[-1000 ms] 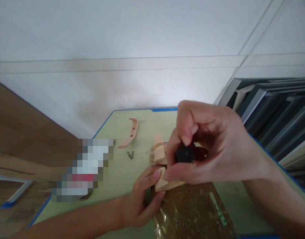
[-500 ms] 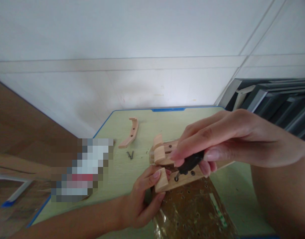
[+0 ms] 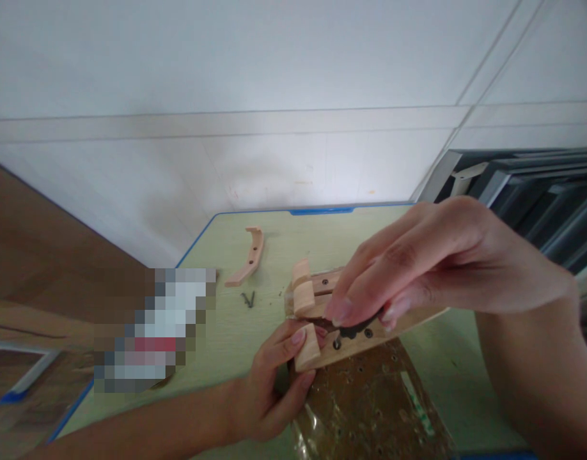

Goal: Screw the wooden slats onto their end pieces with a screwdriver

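Observation:
My right hand (image 3: 403, 268) is closed around the black handle of a screwdriver (image 3: 355, 328). The tool's short metal shaft slants down to a hole near the left end of a pale wooden piece (image 3: 355, 351). At that end, my left hand (image 3: 279, 377) grips the raised, curved wooden tip between thumb and fingers. Behind it lie similar wooden pieces (image 3: 304, 297) with curved ends and dark screw holes, partly covered by my right hand. Under the wood is a brown block (image 3: 365, 402) wrapped in clear tape and dotted with small holes.
A loose curved wooden piece (image 3: 255, 252) with two holes lies on the pale green table (image 3: 202, 338), beside several dark screws (image 3: 248, 299). A pixelated object (image 3: 162, 332) occupies the left side. Dark flat panels (image 3: 538, 204) lean at the right, and a white wall (image 3: 255, 160) rises behind.
My right hand has rolled slightly over the screwdriver handle, its fingers now covering more of it. My left hand keeps its grip on the wooden piece. The view has shifted slightly.

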`<state>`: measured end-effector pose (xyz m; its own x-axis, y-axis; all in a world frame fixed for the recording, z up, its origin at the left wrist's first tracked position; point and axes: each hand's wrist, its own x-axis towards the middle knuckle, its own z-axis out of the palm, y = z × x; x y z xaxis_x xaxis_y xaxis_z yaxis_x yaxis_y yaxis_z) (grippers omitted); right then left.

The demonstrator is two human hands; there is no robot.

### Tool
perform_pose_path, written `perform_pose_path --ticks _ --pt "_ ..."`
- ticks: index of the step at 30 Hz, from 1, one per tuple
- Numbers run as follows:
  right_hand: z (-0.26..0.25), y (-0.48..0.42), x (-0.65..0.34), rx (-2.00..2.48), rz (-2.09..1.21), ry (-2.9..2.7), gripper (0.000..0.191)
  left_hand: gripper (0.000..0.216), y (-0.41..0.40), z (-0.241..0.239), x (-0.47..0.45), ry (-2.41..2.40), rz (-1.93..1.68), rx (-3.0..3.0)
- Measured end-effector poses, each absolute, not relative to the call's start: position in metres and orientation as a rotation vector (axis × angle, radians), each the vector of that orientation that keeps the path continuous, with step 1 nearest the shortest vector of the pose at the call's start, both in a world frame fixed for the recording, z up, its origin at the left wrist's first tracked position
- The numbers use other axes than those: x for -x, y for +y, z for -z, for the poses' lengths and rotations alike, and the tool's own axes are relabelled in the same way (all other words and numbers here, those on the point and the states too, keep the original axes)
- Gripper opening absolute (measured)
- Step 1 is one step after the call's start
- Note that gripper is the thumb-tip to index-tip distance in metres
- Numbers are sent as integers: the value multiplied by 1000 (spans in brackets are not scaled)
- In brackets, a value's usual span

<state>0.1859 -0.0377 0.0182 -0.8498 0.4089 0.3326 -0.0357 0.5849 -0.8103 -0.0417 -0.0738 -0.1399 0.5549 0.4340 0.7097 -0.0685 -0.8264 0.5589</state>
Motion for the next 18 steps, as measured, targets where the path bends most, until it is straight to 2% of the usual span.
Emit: perform_pose_path --ticks 9,18 --pt "-16 -38 -186 284 -1236 -2255 19 75 -75 145 44 289 -1186 -2226" --pt "-18 -41 -190 451 -1104 -2302 20 70 -74 146 44 294 -1217 -2213"
